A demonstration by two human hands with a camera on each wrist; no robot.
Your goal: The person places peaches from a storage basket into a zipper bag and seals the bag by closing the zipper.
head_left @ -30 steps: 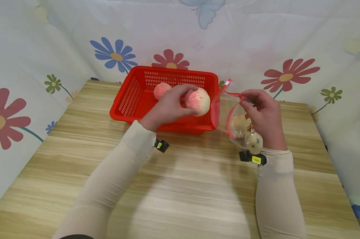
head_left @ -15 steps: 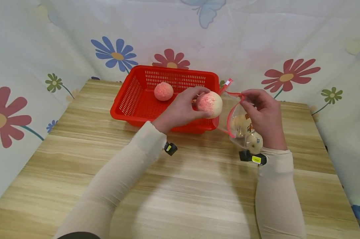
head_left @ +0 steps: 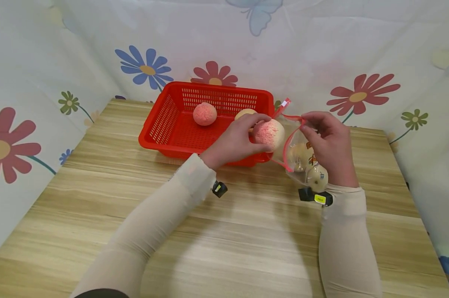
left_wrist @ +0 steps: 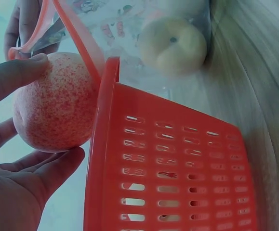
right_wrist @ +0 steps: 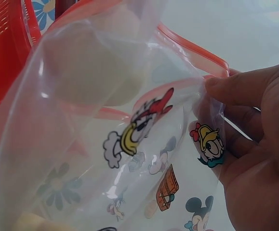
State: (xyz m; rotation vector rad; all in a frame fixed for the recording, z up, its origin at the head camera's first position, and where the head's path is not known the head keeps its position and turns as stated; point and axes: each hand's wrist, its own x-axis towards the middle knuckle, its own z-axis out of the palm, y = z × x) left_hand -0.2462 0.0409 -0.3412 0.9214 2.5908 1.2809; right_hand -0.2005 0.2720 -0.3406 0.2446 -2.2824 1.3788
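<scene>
My left hand (head_left: 233,142) grips a pink-and-cream peach (head_left: 270,134) between thumb and fingers, at the bag's mouth by the basket's right end. In the left wrist view this peach (left_wrist: 57,103) shows red speckles and sits close to the basket's rim. My right hand (head_left: 330,145) pinches the red zip edge of a clear zip bag (right_wrist: 149,149) printed with cartoon figures, keeping its mouth open towards the left. Inside the bag are pale peaches (head_left: 316,177), one with a dark stem dent in the left wrist view. The right fingertips are partly behind the plastic.
A red slotted plastic basket (head_left: 161,149) stands on the wood-grain table (head_left: 246,231). In it lie a pink peach (head_left: 205,114) on the left and a cream one (head_left: 245,112), partly hidden by my left hand. A flower-printed cloth (head_left: 302,54) hangs behind the table.
My left hand has carried the peach rightwards from over the basket to the bag's mouth, uncovering the peaches left in the basket. The right hand and bag have stayed put.
</scene>
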